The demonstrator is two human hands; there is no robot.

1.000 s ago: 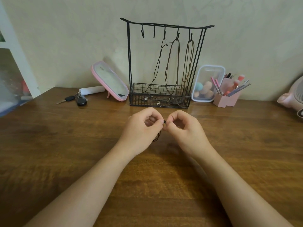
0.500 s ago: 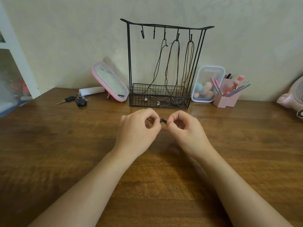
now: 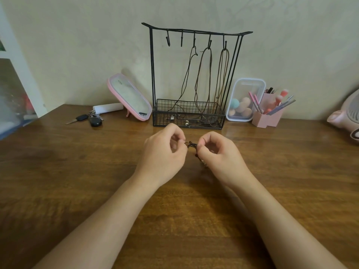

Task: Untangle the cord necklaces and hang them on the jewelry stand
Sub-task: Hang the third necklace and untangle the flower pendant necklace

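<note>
A dark cord necklace (image 3: 192, 146) is bunched between my two hands, just above the wooden table. My left hand (image 3: 165, 154) pinches one end of the tangle with thumb and forefinger. My right hand (image 3: 217, 154) pinches the other side, and a short length with a small pendant hangs under it. Behind them stands the black wire jewelry stand (image 3: 152, 74) with a basket base. Three cord necklaces (image 3: 202, 74) hang from its three right hooks, their ends lying in the basket. The two left hooks are bare.
A pink mirror (image 3: 129, 97) leans left of the stand, with keys (image 3: 87, 119) and a white tube beside it. To the right are a clear box of sponges (image 3: 245, 100), a pink brush holder (image 3: 267, 115) and a pink fan (image 3: 347, 115). A white shelf stands far left.
My hands have drawn slightly apart, so more of the dark cord shows between the fingertips. My left hand shifted a little left and the cord's loose end now hangs under my right hand.
</note>
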